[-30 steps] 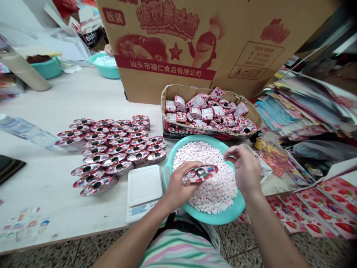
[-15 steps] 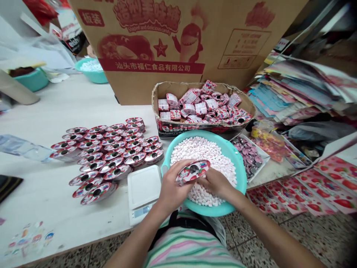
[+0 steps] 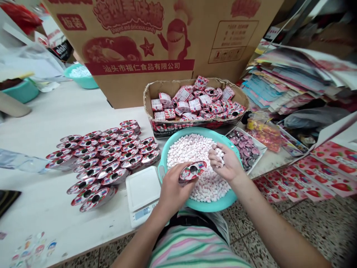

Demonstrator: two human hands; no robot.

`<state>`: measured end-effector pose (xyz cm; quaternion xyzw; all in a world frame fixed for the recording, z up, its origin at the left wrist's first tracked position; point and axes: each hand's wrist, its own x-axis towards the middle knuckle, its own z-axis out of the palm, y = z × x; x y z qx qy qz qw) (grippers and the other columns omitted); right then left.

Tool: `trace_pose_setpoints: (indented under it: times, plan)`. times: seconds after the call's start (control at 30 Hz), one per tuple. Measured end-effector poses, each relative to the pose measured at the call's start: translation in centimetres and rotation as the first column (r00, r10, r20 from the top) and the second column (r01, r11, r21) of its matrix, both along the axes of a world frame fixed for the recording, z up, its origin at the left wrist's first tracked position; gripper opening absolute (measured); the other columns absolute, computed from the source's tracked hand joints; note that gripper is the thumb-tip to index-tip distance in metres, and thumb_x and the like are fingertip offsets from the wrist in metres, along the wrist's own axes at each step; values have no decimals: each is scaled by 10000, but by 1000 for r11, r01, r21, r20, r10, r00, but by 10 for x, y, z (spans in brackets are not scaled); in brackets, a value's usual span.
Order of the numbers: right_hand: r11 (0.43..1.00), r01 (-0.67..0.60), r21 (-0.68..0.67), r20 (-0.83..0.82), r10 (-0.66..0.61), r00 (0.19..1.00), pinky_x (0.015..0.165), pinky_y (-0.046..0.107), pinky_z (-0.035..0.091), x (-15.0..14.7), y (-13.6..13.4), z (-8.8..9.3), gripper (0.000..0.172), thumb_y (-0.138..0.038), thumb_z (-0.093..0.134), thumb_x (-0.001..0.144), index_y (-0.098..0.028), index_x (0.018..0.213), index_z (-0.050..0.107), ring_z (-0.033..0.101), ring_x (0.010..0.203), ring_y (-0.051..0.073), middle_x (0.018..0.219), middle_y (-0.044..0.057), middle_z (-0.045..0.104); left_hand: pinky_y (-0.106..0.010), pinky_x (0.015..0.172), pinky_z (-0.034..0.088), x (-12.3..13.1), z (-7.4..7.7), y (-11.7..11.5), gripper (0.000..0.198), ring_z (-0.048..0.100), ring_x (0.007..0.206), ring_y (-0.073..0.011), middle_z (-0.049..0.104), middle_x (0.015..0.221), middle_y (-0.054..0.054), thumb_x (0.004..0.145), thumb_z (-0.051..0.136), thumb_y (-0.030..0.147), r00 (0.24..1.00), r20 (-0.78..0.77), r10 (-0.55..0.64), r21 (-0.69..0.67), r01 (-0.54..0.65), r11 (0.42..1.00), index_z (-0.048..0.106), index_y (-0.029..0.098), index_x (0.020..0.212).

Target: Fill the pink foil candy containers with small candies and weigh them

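My left hand grips a round strawberry-printed candy container with a dark hole in its middle, just above the bowl's near side. My right hand is cupped over a teal plastic bowl and pinches several small pink and white candies. The bowl is heaped with the same candies. The hands are apart, and neither touches the bowl's rim.
Left of the bowl stand a white digital scale and rows of matching containers. Behind it are a cardboard tray of wrapped boxes, a white tray of round lids and a large printed carton.
My right hand has left the container and now holds candies above the bowl. My left hand still grips the container. The whole view has shifted left and slightly up.
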<state>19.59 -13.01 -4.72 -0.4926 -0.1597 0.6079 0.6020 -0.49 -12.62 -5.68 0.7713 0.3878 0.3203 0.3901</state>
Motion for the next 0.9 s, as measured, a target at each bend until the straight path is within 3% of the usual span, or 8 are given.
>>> trace_pose_setpoints:
  times: [0.17, 0.37, 0.73, 0.9]
  plan:
    - [990, 131, 59, -263, -111, 958, 303, 143, 179, -20, 4, 23, 200, -302, 594, 763, -211, 694, 429, 282, 369, 43, 524, -84, 385, -398, 959, 445, 7, -4, -4, 428, 587, 1093, -237, 653, 1169, -58, 759, 656, 199, 993, -116, -37, 69, 45, 997, 562, 227, 1176]
    - [972, 231, 50, -144, -221, 964, 363, 175, 310, -53, 1, 23, 251, -384, 597, 780, -213, 678, 445, 428, 421, 65, 548, -65, 471, -399, 928, 449, 10, -3, -8, 470, 595, 1055, -244, 661, 1160, -48, 727, 663, 173, 983, -176, -53, 68, 66, 996, 564, 228, 1183]
    - [984, 164, 75, 5, -164, 986, 428, 223, 374, -61, 0, 27, 296, -441, 597, 778, -208, 633, 487, 478, 452, 98, 535, -39, 524, -386, 933, 458, 10, 0, -7, 451, 610, 1050, -241, 674, 1146, -43, 730, 657, 202, 993, -114, -29, 8, 30, 1000, 588, 234, 1175]
    - [980, 167, 105, 0, -168, 986, 457, 243, 394, -63, 1, 25, 321, -436, 607, 778, -209, 595, 472, 478, 466, 104, 536, -33, 525, -384, 934, 449, 10, 0, -7, 482, 603, 1056, -238, 667, 1161, -40, 727, 659, 181, 993, -108, -38, 24, 41, 999, 574, 234, 1199]
